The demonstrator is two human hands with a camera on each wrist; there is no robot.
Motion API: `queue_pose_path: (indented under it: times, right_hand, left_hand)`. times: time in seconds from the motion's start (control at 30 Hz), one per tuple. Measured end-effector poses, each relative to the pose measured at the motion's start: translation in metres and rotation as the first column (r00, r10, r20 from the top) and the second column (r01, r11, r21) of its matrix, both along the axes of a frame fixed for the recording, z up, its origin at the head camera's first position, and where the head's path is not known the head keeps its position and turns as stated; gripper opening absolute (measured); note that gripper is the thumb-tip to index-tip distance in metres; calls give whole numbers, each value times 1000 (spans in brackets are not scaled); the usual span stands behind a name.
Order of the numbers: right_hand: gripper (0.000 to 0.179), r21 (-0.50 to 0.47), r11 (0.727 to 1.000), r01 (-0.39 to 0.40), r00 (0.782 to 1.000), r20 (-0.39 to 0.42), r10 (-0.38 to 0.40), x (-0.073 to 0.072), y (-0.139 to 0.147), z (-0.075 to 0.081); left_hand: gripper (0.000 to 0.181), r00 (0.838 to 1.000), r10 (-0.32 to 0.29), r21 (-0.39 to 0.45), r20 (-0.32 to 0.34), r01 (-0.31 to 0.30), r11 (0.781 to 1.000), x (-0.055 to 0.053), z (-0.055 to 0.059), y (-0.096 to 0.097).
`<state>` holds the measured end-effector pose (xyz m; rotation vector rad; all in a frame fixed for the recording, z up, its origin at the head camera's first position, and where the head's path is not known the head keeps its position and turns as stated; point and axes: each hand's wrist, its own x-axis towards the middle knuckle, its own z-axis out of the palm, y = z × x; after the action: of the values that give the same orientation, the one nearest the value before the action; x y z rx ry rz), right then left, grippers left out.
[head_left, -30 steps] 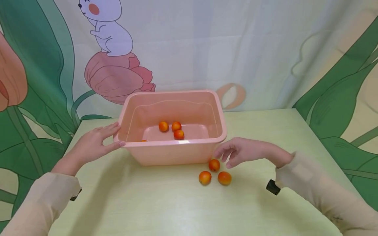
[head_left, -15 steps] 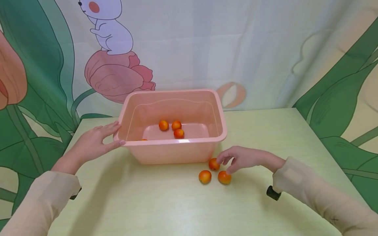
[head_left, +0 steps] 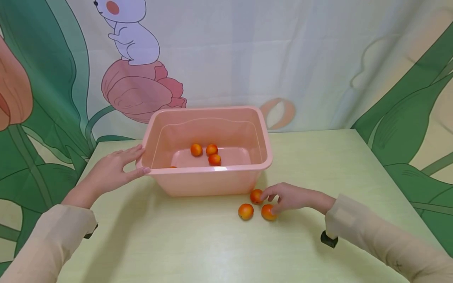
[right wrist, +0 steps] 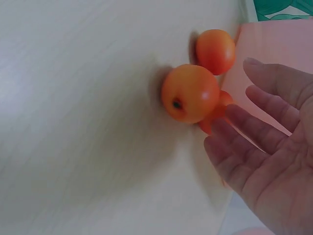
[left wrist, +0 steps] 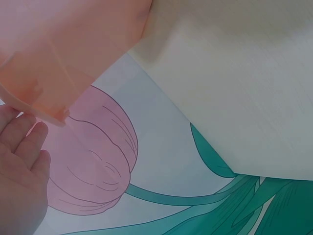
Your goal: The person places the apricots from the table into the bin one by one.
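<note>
My left hand (head_left: 113,171) rests on the left rim of a pink plastic tub (head_left: 209,183), fingers straight along the side and thumb at the front corner. In the left wrist view its fingertips (left wrist: 36,134) meet the tub's rim. Three small round orange-red fruits lie by the tub's front right corner: a back fruit (head_left: 256,195), a left fruit (head_left: 245,211) and a right fruit (head_left: 268,213). Over them hovers my right hand (head_left: 289,196), thumb at the right fruit and forefinger beside the back one. In the right wrist view its loosely bent fingers enclose nothing.
Inside the tub several like fruits (head_left: 196,149) lie on the floor, one mostly hidden behind the front wall. A pale green table (head_left: 198,239) bears everything. Behind its back edge hangs a printed curtain (head_left: 219,67).
My right hand has come down from beside the tub's corner and moved toward the viewer, its thumb now at the right fruit. The left hand and the fruits have stayed put.
</note>
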<state>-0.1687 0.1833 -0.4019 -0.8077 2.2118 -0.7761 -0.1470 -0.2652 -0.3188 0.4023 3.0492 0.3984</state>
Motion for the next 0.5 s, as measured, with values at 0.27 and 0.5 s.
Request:
queue_pose_path:
  times: [0.27,0.5]
  right_hand:
    - [32,-9,1000,14,998,-57,-14,5,2,-13]
    - [34,-37,999,36,995,-91,-39,8,4,-23]
  left_hand:
    - [75,1000,-4,-2,3,4,1000,0,-1,0]
    - [75,1000,-15,-19,10,15,1000,0,1,0]
